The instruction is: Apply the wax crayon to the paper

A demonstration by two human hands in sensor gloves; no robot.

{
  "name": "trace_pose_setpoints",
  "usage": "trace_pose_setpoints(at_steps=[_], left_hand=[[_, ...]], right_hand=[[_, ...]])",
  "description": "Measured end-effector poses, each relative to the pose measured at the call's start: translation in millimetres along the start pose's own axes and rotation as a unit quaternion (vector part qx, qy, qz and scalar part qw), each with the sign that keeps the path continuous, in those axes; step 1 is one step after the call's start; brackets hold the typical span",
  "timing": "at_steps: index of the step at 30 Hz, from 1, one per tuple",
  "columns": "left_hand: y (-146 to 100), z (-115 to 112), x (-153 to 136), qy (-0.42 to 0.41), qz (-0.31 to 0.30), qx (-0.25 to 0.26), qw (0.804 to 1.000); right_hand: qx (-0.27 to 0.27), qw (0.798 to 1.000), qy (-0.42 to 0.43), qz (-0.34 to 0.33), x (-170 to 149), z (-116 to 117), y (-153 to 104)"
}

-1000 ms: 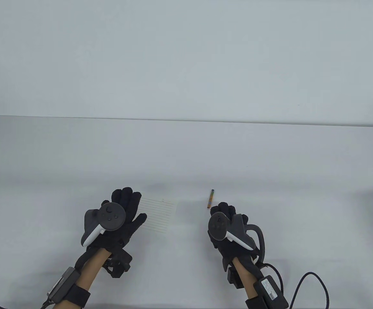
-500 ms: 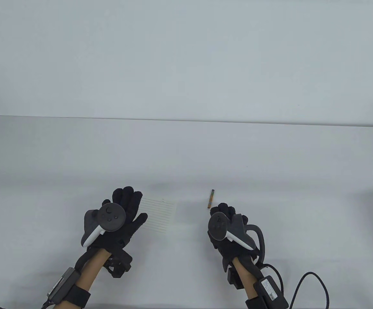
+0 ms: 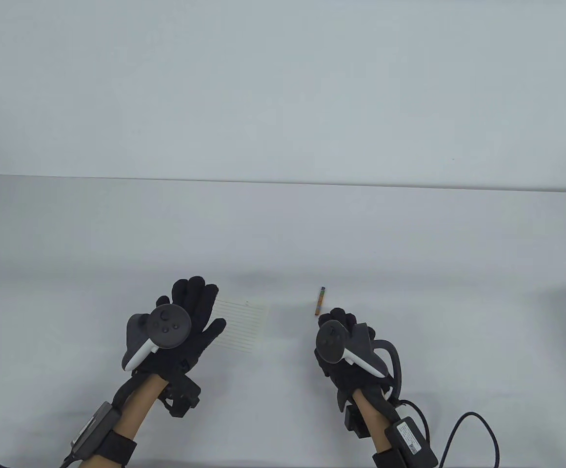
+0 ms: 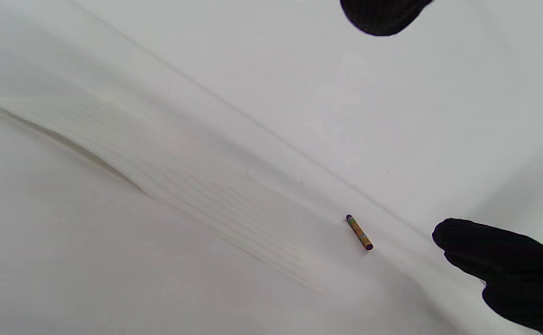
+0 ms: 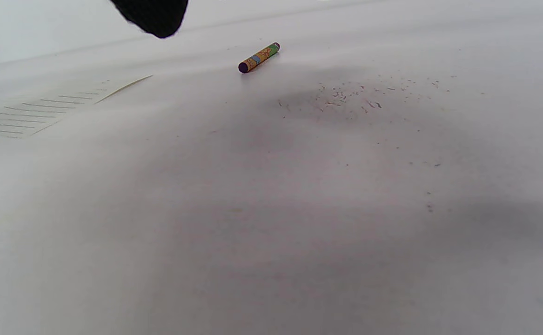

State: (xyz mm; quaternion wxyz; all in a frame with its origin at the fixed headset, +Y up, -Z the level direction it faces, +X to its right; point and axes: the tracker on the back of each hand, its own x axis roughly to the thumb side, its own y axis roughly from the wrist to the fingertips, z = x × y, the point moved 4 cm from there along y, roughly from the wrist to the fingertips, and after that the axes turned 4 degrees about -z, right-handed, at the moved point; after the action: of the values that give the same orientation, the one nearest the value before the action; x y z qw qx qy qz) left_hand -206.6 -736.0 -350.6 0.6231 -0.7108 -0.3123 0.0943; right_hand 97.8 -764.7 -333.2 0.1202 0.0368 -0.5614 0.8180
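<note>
Lying on the white table (image 3: 283, 229), a short wax crayon (image 3: 320, 301) with a multicoloured wrapper and dark ends rests free of both hands, its long axis running roughly away from the person. It sits just beyond the fingertips of the right hand (image 3: 344, 341) and well to the right of the paper (image 3: 241, 326); in the right wrist view the crayon (image 5: 258, 57) shows a purple tip and an orange, blue and green label, with a scatter of small dark specks (image 5: 364, 100) on the tabletop just beside it. The paper is a small ruled sheet lying flat, its left part covered by the left hand (image 3: 185, 331); the lined right part stays exposed. In the left wrist view the sheet (image 4: 183, 181) appears as a pale, faintly ruled band, with the crayon (image 4: 359, 232) beyond its far end.

The left hand has its gloved fingers straight and spread, palm down on the sheet, the thumb splayed toward the right over the ruled lines. The right hand is palm down over the bare table with nothing between its fingers; they appear relaxed rather than clenched, though the tracker (image 3: 349, 346) on its back hides much of them. A matching tracker (image 3: 158, 331) sits on the left hand. A black cable (image 3: 473, 429) loops on the table beside the right forearm.
</note>
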Motion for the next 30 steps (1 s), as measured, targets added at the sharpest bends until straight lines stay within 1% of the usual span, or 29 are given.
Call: trace_pose_setpoints(at_steps=[4, 9, 13, 15, 17, 19, 22, 24, 26, 30], left_hand=[[8, 13, 13, -0.016, -0.006, 0.004, 1.000], [26, 35, 35, -0.031, -0.013, 0.013, 0.999], [42, 48, 54, -0.064, -0.036, -0.006, 0.997], [53, 55, 63, -0.045, -0.035, 0.003, 0.998], [63, 57, 67, -0.021, -0.021, -0.004, 1.000], [73, 54, 68, -0.010, -0.009, -0.024, 1.000], [86, 41, 67, 0.019, 0.012, -0.061, 0.998], [92, 29, 64, 0.023, 0.010, -0.085, 0.996], [98, 13, 58, 0.022, 0.017, -0.117, 0.993], [105, -16, 40, 0.070, 0.050, -0.146, 0.985]], right_hand=[[0.004, 1.000, 0.003, -0.003, 0, 0, 0], [0.006, 1.000, 0.009, -0.001, -2, 0, 1], [0.004, 1.000, 0.015, 0.000, -4, -2, 1], [0.006, 1.000, 0.017, -0.001, -5, -1, 1], [0.008, 1.000, 0.016, 0.000, -5, -1, 1], [0.009, 1.000, 0.017, 0.000, -5, -2, 1], [0.010, 1.000, 0.018, -0.001, -6, -1, 1], [0.012, 1.000, 0.018, 0.000, -6, -1, 1], [0.013, 1.000, 0.019, 0.000, -6, -1, 1], [0.014, 1.000, 0.020, 0.001, -7, -1, 1]])
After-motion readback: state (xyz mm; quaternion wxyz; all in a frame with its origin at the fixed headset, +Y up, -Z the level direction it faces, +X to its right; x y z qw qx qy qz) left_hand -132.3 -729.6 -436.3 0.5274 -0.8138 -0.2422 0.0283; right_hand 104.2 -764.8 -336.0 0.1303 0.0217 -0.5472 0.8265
